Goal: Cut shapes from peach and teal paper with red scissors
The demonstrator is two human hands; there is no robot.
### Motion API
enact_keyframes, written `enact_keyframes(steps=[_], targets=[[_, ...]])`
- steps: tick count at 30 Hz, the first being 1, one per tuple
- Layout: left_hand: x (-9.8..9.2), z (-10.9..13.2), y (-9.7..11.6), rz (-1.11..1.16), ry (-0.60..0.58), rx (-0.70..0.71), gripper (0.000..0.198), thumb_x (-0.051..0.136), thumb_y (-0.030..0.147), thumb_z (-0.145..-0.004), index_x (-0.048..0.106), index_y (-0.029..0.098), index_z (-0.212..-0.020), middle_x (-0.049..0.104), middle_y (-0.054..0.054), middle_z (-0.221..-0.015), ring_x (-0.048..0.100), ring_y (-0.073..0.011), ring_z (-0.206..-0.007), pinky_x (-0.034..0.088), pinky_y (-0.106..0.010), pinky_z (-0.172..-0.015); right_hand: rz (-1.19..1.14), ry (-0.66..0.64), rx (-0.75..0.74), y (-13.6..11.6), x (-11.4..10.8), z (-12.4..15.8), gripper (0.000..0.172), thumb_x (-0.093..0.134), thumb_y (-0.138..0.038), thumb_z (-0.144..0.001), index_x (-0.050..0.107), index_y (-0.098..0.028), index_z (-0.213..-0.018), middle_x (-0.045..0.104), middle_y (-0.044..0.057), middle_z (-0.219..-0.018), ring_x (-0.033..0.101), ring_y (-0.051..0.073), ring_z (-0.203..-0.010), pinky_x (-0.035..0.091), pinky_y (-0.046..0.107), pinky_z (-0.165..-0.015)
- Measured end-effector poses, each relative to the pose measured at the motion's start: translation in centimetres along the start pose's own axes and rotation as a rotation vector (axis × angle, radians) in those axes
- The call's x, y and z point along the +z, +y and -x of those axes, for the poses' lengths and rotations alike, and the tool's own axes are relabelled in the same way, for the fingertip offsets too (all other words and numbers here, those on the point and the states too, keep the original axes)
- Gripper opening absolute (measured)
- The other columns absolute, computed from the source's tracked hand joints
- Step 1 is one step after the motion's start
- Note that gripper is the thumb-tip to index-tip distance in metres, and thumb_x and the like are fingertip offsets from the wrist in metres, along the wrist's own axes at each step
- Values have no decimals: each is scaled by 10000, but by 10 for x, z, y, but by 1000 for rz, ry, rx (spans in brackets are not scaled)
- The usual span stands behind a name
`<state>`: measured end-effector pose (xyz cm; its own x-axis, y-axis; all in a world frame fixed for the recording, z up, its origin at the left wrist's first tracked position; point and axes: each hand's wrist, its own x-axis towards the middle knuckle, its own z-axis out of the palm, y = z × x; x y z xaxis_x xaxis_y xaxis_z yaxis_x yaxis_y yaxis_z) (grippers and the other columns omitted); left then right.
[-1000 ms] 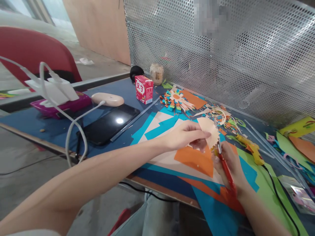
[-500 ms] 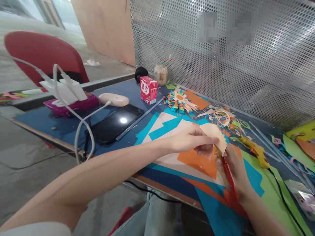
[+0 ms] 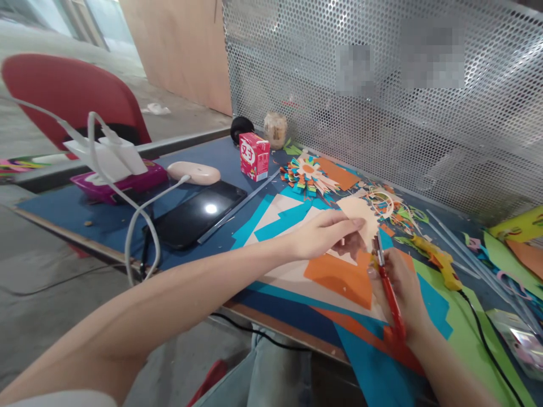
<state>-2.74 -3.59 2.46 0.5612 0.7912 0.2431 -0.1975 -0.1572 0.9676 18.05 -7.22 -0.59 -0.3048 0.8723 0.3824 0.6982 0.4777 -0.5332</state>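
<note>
We record our left hand pinching a cream paper disc with a notched edge, held above the orange sheet. Our right hand is wrapped round red-handled scissors, blades just beside that edge; we cannot tell whether they touch.

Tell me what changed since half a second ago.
The left hand has drawn the cream paper slightly away from the scissors, toward the picture's upper left, so the blades now show. Both grips stay: paper in the left, scissors in the right hand.
</note>
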Motion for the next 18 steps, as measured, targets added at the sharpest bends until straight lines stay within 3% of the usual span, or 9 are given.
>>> enact_keyframes(steps=[5,12,18], targets=[[-4,-3,-1,-166,83,92,500,339,377,-963,583,130,-603,563,-31,-567,494,-93,-577,384,-210,-550,1,18,9,-1,1,-1,195,530,-376,-860,391,-258,-792,482,-68,-548,440,124,-422,325,233,-420],[-7,-7,-9,-460,297,323,434,302,425,-983,557,161,-752,608,-61,-814,490,-116,-677,431,-255,-659,39,-19,46,0,1,-2,182,535,-363,-847,395,-257,-799,471,-68,-565,440,126,-451,343,229,-439],[-9,-14,-8,-101,488,431,335,476,470,-926,422,201,-734,476,9,-694,489,-100,-625,395,-221,-518,50,-41,36,-2,1,-3,238,561,-400,-835,376,-260,-779,418,-78,-534,391,122,-435,312,231,-415]])
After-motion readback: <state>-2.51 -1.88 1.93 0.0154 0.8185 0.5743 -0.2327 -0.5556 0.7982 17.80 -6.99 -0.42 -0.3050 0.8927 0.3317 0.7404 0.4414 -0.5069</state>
